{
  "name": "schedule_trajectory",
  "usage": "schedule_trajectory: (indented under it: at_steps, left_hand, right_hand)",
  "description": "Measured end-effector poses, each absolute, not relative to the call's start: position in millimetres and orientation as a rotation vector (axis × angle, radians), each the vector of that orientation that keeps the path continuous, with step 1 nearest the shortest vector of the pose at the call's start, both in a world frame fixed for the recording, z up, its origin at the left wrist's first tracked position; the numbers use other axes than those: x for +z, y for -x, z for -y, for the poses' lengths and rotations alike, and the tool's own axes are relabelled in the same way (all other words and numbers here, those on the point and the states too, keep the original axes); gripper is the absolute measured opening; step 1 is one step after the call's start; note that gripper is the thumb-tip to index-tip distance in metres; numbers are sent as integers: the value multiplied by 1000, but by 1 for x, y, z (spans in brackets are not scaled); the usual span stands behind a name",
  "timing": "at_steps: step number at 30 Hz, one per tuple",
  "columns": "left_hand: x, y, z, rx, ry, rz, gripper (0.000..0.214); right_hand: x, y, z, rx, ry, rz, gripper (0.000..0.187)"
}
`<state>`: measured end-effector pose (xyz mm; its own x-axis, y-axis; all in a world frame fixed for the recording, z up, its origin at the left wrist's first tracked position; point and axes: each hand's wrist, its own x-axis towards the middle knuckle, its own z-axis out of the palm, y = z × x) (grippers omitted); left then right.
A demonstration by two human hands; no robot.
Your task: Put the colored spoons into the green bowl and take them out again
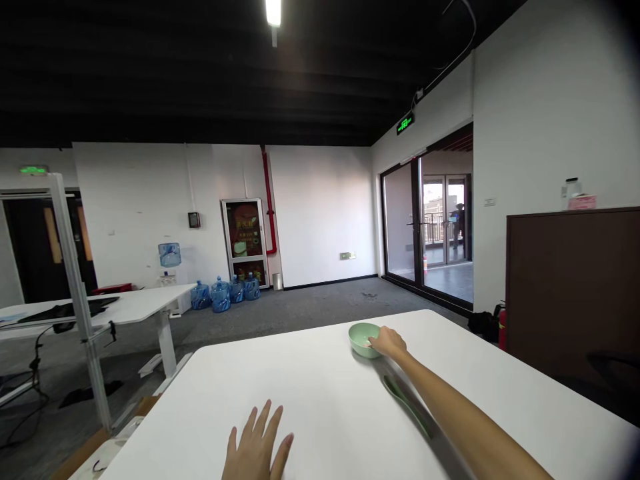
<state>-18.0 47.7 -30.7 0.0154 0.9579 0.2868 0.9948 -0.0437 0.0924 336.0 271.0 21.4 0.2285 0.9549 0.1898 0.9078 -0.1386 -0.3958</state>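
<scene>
My right hand [389,342] reaches to the far side of the white table [280,393], with its fingers hooked over the rim of a pale green bowl [364,340]. The bowl's inside looks bare from this angle. A green plastic spoon [407,405] lies on the tabletop beneath my right forearm, and the arm partly hides it. My left hand [256,443] rests flat near the table's near edge, fingers spread, touching nothing but the tabletop.
A second white desk [125,308] with dark items and cables stands left, behind an aluminium frame post [75,300]. Blue water jugs [220,295] line the far wall. A dark brown cabinet [570,293] and red fire extinguisher [502,327] stand right. A person [458,230] stands beyond the glass doors.
</scene>
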Motion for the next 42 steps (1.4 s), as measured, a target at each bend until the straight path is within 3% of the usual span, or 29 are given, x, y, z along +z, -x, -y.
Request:
schedule_trajectory:
  at_steps: [3, 9, 21, 42]
  left_hand:
    - [-28, 15, -48, -403, 2148, 2069, 56]
    - [-19, 3, -46, -417, 2167, 2046, 55]
    - [-12, -6, -51, -434, 2197, 1987, 55]
    - [-8, -11, -52, -358, 2194, 2010, 56]
  right_hand:
    - [24, -340, -259, 170, 2096, 1720, 43]
    - [24, -356, -207, 72, 1924, 1781, 54]
    - [-20, -379, -105, 96, 1775, 1830, 66]
    - [-33, -378, -98, 146, 1808, 1873, 64]
